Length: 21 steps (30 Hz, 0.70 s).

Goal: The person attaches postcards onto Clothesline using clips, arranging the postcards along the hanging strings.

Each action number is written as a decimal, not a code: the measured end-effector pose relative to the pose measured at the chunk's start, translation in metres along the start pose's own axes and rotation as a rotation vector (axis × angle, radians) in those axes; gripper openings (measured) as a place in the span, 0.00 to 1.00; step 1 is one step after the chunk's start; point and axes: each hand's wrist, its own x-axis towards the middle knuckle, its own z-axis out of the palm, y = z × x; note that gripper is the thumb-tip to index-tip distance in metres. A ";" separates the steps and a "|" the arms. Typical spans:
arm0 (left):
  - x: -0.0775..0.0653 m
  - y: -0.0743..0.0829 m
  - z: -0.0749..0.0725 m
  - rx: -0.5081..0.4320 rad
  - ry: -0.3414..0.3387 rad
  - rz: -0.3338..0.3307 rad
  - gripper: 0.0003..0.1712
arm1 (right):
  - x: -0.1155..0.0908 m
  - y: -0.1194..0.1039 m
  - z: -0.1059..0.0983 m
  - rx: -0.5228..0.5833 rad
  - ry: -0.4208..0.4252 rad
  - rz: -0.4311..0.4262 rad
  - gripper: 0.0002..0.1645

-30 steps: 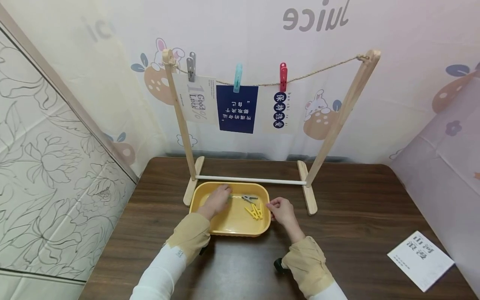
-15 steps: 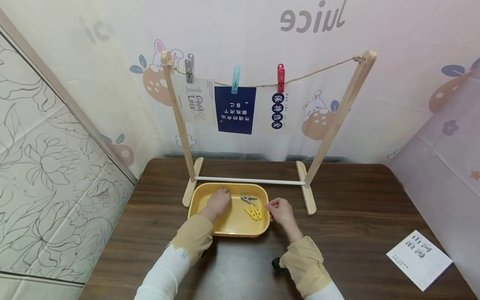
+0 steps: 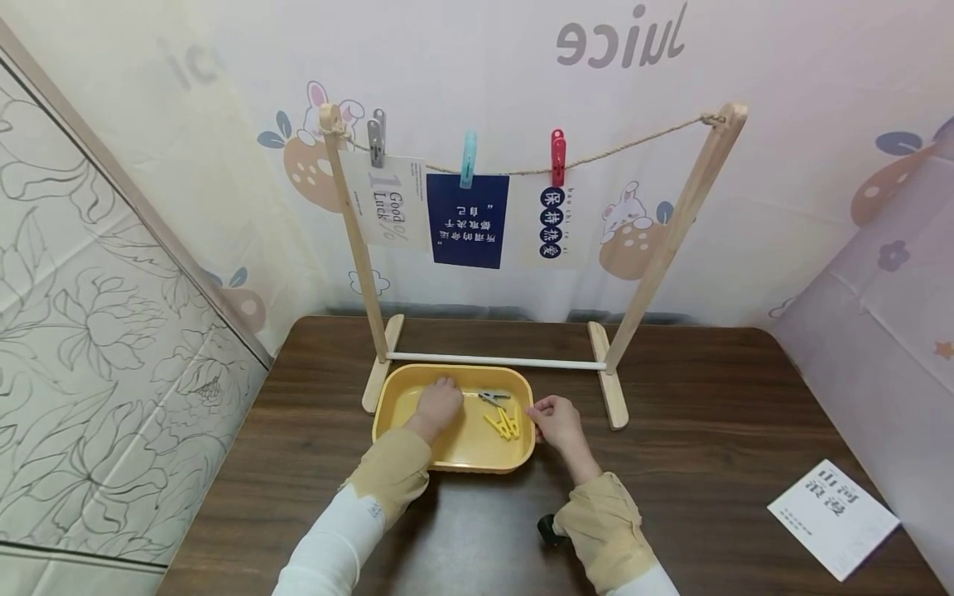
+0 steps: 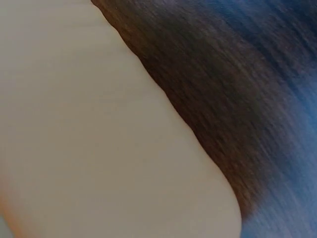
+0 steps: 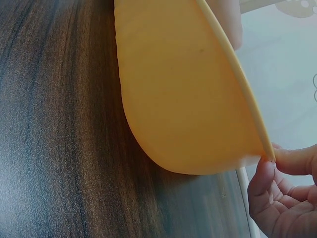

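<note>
A yellow plastic basin (image 3: 477, 460) sits on the brown table in front of a wooden stand. My left hand (image 3: 438, 404) reaches down into its left half. Its fingertips and anything under them are hidden. At the basin's right end, my right hand (image 3: 557, 420) pinches the rim between thumb and fingers, plainly seen in the right wrist view, where the basin wall (image 5: 183, 89) fills the middle. Inside the basin lie yellow clothespins (image 3: 504, 424) and a grey clothespin (image 3: 493, 398), right of the left hand. A blurred pale surface (image 4: 99, 124) covers much of the left wrist view.
On the stand (image 3: 659, 252) a rope (image 3: 633, 147) carries three cards held by a grey clothespin (image 3: 376, 139), a blue clothespin (image 3: 468, 159) and a red clothespin (image 3: 557, 157). A white card (image 3: 832, 517) lies at the table's right.
My left hand has shifted slightly right and toward me inside the basin. The right hand keeps its pinch on the rim; the clothespins there look unmoved.
</note>
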 end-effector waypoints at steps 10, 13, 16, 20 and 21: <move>0.000 0.006 0.000 0.046 -0.040 -0.012 0.10 | -0.001 0.001 0.001 0.022 0.013 0.000 0.08; 0.000 0.005 0.000 0.053 -0.037 -0.010 0.10 | -0.001 0.000 0.001 0.021 0.010 -0.001 0.08; 0.000 0.005 0.000 0.060 -0.041 -0.002 0.10 | -0.001 0.000 0.000 0.012 0.006 0.001 0.08; 0.001 0.003 0.001 0.067 -0.050 0.017 0.10 | -0.002 -0.001 -0.001 0.003 0.002 0.004 0.08; 0.001 0.003 0.001 0.067 -0.049 0.021 0.11 | -0.002 -0.001 -0.001 0.003 0.002 0.006 0.08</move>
